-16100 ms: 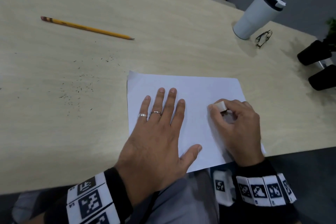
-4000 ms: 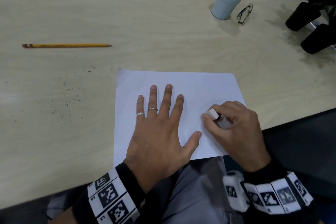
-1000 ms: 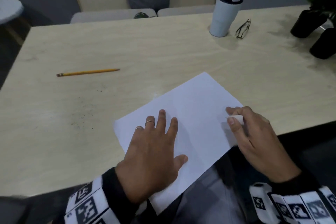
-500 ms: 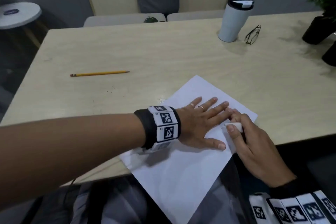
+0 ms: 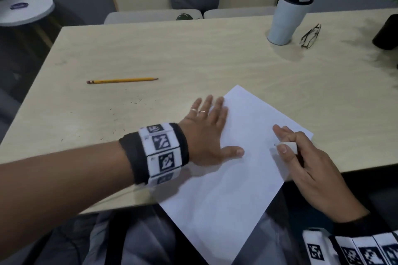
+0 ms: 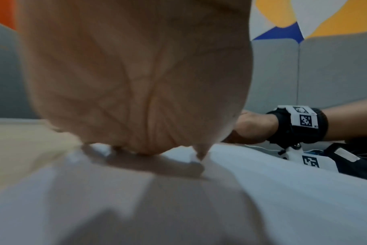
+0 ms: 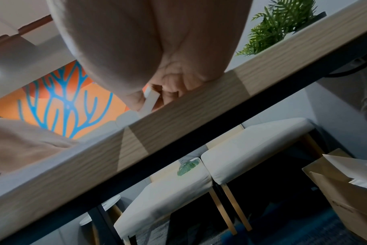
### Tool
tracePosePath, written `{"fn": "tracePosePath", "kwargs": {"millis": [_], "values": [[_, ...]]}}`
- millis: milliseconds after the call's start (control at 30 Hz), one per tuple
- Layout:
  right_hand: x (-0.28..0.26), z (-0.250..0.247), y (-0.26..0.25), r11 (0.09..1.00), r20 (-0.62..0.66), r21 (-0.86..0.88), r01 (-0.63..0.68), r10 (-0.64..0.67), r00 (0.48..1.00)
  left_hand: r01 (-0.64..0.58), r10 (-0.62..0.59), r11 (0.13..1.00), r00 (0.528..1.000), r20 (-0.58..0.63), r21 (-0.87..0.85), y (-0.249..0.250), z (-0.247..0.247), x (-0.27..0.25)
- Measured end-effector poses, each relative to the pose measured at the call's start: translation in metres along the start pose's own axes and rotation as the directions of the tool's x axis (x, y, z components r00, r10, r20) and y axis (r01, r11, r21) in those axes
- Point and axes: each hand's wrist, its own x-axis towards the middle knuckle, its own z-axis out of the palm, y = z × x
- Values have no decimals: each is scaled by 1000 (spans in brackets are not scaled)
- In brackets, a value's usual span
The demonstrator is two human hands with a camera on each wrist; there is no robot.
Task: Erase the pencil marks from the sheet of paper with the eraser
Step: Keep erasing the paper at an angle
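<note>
- Holding the eraser [image 5: 289, 148] in my right hand [image 5: 310, 170], pinched between thumb and fingers, low over the right part of the sheet of paper [image 5: 241, 170]; whether it touches the paper I cannot tell.
- My left hand [image 5: 207, 135] lies flat, fingers straight and close together, at the sheet's left edge, palm partly on the paper, fingertips on the desk [image 5: 193, 56].
- The sheet lies turned at an angle, its near corner hanging off the desk's front edge over my lap.
- Step in hand, as I judge it: sweeping the eraser crumbs off, or resetting the sheet, between rubbing passes.
- No pencil marks are plain on the paper in the head view; only a small dark fleck shows just beside the eraser. Faint traces cannot be ruled out.
- Next move calls for: left palm pressing the sheet firm, then short strokes with the eraser on any remaining mark, rubbing away from the holding hand so the paper does not crease.
- Count: one sheet, one eraser, one pencil [image 5: 122, 80] lying well to the left, one tumbler [image 5: 287, 16], one pair of glasses [image 5: 311, 33] just beside it.
- Dark crumbs [image 5: 127, 112] lie scattered on the desk left of the sheet; too small to count.
</note>
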Motion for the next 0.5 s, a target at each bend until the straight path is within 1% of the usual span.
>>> {"fn": "tracePosePath", "kwargs": {"millis": [33,67,133,200,233,300,367,433,467,500], "values": [[0,-1,-2,1000,-5,9,-4,4,1000,76,-76,997,997,-15,-3,2,0,-10],[0,-2,-5,1000,-9,15,-8,8,1000,103,-103,995,994,-46,-9,7,3,-21],[0,-4,-10,1000,0,19,-19,19,1000,87,-94,993,992,-89,-83,20,16,-44],[2,-10,-16,1000,40,-13,-27,28,999,62,-79,978,994,-80,-201,30,36,-62],[3,-13,-19,999,64,-44,-27,29,998,52,-77,969,992,-96,-241,31,47,-67],[10,-22,-26,995,75,-95,-16,24,997,35,-83,962,982,-170,-270,29,64,-72],[23,-35,-35,988,-26,-154,10,-15,1000,11,-82,959,968,-239,-284,26,73,-72],[42,-46,-43,972,-140,-235,16,-50,989,1,-87,956,956,-280,-294,24,77,-69],[52,-47,-48,964,-150,-266,25,-67,987,1,-92,954,952,-291,-300,24,77,-67],[60,-45,-52,959,-123,-281,41,-78,989,-1,-97,952,948,-304,-307,24,78,-65]]}}
